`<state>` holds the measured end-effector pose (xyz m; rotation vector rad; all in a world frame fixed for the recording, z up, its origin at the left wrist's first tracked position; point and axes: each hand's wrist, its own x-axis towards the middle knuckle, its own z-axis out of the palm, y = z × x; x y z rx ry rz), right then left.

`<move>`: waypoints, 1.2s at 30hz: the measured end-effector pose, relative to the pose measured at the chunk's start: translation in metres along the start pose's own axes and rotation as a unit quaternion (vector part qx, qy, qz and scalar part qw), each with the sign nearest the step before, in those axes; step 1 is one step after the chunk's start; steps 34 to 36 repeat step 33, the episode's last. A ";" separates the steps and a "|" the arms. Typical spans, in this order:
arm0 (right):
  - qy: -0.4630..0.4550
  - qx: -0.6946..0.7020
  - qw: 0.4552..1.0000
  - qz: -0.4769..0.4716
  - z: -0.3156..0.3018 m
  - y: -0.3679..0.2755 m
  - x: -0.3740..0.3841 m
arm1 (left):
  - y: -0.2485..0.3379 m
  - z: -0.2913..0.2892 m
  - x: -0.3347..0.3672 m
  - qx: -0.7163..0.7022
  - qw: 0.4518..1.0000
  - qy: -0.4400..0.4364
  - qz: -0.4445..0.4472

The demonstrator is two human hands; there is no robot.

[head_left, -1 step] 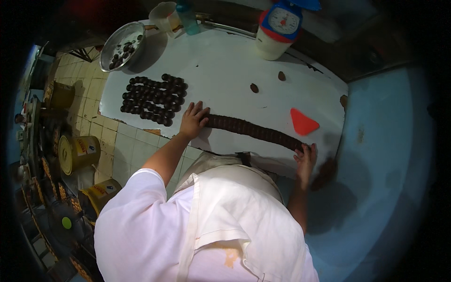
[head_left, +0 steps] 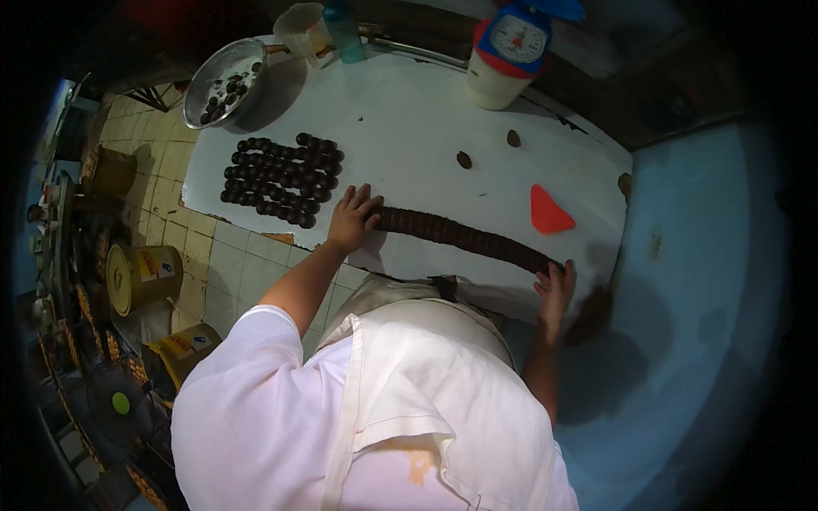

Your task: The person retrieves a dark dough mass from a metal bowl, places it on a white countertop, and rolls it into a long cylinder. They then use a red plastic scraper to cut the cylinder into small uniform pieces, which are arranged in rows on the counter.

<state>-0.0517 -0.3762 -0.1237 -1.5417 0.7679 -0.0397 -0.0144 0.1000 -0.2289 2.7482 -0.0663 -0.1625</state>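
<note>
A long, dark brown, ridged roll [head_left: 460, 236], dough-like, lies across the white table near its front edge. My left hand [head_left: 350, 223] rests at its left end, fingers spread, the fingertips on the table and against the roll. At the other end my right hand [head_left: 555, 289] touches the roll with its fingers apart and slightly bent. Beyond the roll, on the right, lies a red triangular flat piece [head_left: 550, 211], perhaps a scraper. To the left of my left hand, dark round balls [head_left: 281, 175] sit in several close rows.
A metal bowl [head_left: 226, 83] with dark balls and white powder stands at the far left, beside a clear jug [head_left: 300, 32] and a teal bottle [head_left: 344, 34]. A blue dial scale [head_left: 515, 38] sits on a white tub at the back. Two dark lumps [head_left: 463, 159] lie mid-table. A blue wall [head_left: 682, 221] borders the right side.
The red triangular piece has turned and shifted slightly away from me. My hands and the dark roll stay practically in place.
</note>
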 end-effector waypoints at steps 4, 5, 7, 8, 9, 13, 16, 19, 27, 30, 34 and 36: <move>-0.097 -0.097 0.990 -0.033 0.006 0.032 -0.005 | 0.004 -0.014 -0.001 -0.043 0.999 0.015 0.007; -0.121 -0.110 0.986 -0.036 0.007 0.043 -0.005 | -0.001 -0.012 -0.004 -0.057 0.998 0.036 0.015; -0.158 -0.137 0.977 -0.043 0.002 0.067 -0.007 | 0.006 -0.016 -0.008 -0.109 0.992 0.054 0.015; -0.179 -0.138 0.971 -0.072 -0.005 0.084 -0.007 | 0.018 -0.024 -0.014 -0.146 0.988 0.055 0.005; -0.203 -0.137 0.964 -0.104 -0.011 0.099 -0.006 | 0.027 -0.031 -0.019 -0.181 0.982 0.058 -0.007; -0.247 -0.172 0.943 -0.140 -0.008 0.095 -0.024 | 0.009 0.000 -0.046 -0.253 0.957 0.129 -0.052; -0.252 -0.214 0.933 -0.140 -0.002 0.067 -0.040 | 0.010 0.007 -0.059 -0.504 0.825 0.151 -0.206; -0.255 -0.178 0.932 -0.188 0.002 0.044 -0.054 | 0.038 -0.027 -0.069 -0.753 0.587 0.092 -0.281; -0.332 -0.150 0.863 -0.351 0.014 -0.066 -0.152 | 0.164 -0.101 -0.112 -0.830 0.541 -0.128 0.033; -0.320 -0.164 0.829 -0.428 0.014 -0.093 -0.189 | 0.197 -0.119 -0.131 -0.809 0.554 -0.172 0.095; -0.310 -0.179 0.803 -0.477 0.006 -0.092 -0.209 | 0.213 -0.126 -0.148 -0.777 0.574 -0.207 0.153; -0.310 -0.179 0.803 -0.477 0.006 -0.092 -0.209 | 0.213 -0.126 -0.148 -0.777 0.574 -0.207 0.153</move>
